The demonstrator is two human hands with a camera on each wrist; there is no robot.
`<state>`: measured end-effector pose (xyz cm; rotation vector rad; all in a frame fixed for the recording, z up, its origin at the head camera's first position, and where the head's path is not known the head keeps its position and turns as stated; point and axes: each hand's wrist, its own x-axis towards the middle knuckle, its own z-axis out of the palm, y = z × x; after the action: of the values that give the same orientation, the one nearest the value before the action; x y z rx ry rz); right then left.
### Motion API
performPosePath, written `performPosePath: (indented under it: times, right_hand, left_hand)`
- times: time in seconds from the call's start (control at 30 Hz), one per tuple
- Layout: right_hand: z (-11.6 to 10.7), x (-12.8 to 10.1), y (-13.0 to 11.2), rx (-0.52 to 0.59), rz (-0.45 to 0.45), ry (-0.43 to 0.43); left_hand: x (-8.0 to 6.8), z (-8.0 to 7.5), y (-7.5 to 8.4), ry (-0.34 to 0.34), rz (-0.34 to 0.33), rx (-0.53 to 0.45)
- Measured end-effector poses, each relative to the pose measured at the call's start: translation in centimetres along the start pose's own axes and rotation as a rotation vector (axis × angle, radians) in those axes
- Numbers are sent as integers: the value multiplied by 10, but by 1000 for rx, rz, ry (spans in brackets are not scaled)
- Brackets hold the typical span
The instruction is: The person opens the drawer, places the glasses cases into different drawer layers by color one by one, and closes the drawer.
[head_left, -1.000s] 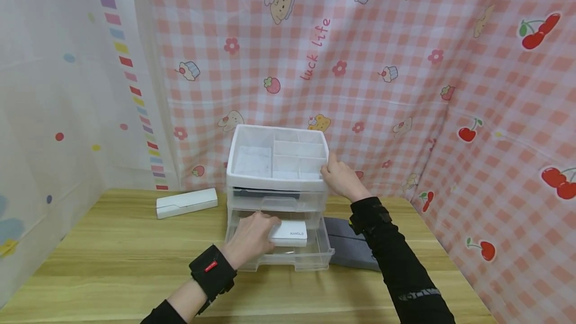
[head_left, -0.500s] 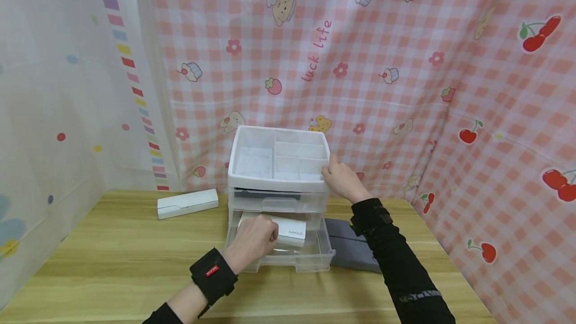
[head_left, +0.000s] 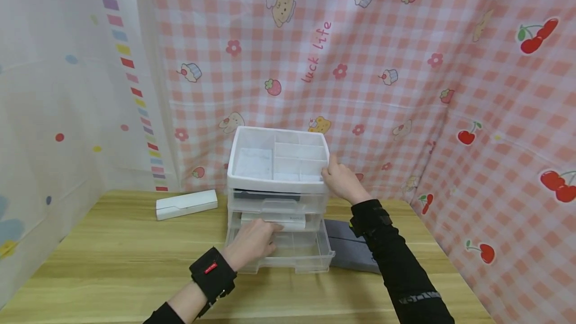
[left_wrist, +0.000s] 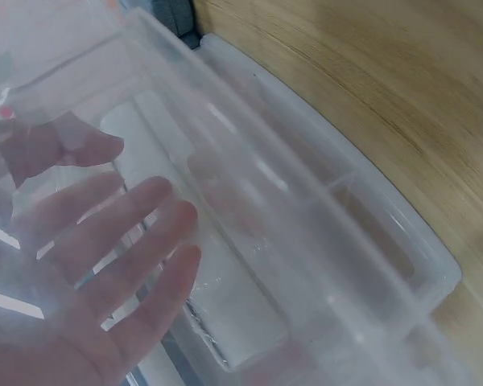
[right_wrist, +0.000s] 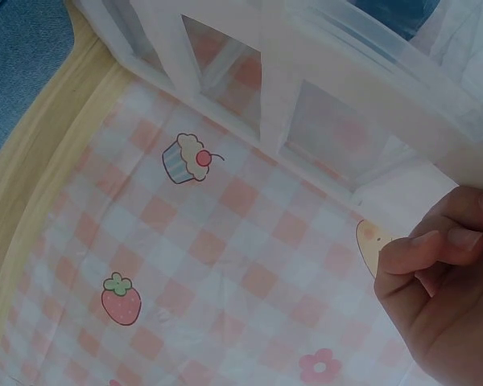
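Note:
A white desktop organizer (head_left: pixel 274 183) with clear drawers stands on the table. Its lower clear drawer (head_left: pixel 311 262) is pulled out. At the back of that drawer lies a white oblong box (head_left: pixel 294 220) with small lettering, partly under the upper drawer. My left hand (head_left: pixel 252 244) reaches in over the drawer, its index finger extended to the box's front side. Spread, nearly straight fingers of that hand (left_wrist: pixel 105 273) show beside the box (left_wrist: pixel 237 318) in the left wrist view. My right hand (head_left: pixel 343 179) grips the organizer's top right rim, fingers curled (right_wrist: pixel 439 281).
Another white oblong box (head_left: pixel 186 204) lies on the wooden table left of the organizer. A grey fabric case (head_left: pixel 353 246) lies close by on the right, partly behind my right arm. Something dark sits in the upper drawer (head_left: pixel 279 206). A checked curtain (head_left: pixel 387 109) hangs behind.
The white box has slid deeper into the lower drawer. My left hand has gone from gripping it to pushing with an extended finger. My right hand stays on the organizer.

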<state>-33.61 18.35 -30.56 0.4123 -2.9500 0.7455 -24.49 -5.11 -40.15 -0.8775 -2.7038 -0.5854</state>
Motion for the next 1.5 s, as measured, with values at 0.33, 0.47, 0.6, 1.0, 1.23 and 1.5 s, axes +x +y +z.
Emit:
performPosePath:
  times: [0.33,0.47,0.6,1.0,1.23,1.5]
  right_hand:
    - [0,0,3,-6,5,5]
    - [0,-1,2,-8,8,3]
    - [-1,-1,2,-7,5,1]
    - [1,1,1,12,8,0]
    - [0,1,0,-9,4,8]
    - [0,1,-1,6,6,3]
  left_hand:
    - [0,0,-3,48,-6,-78]
    - [-2,-4,-9,11,34,-129]
    - [-5,-11,-19,-11,131,-183]
    - [-24,-31,-64,287,288,-241]
    - [-34,-44,-103,414,115,-220]
    - [-45,-41,-143,303,-214,-8]
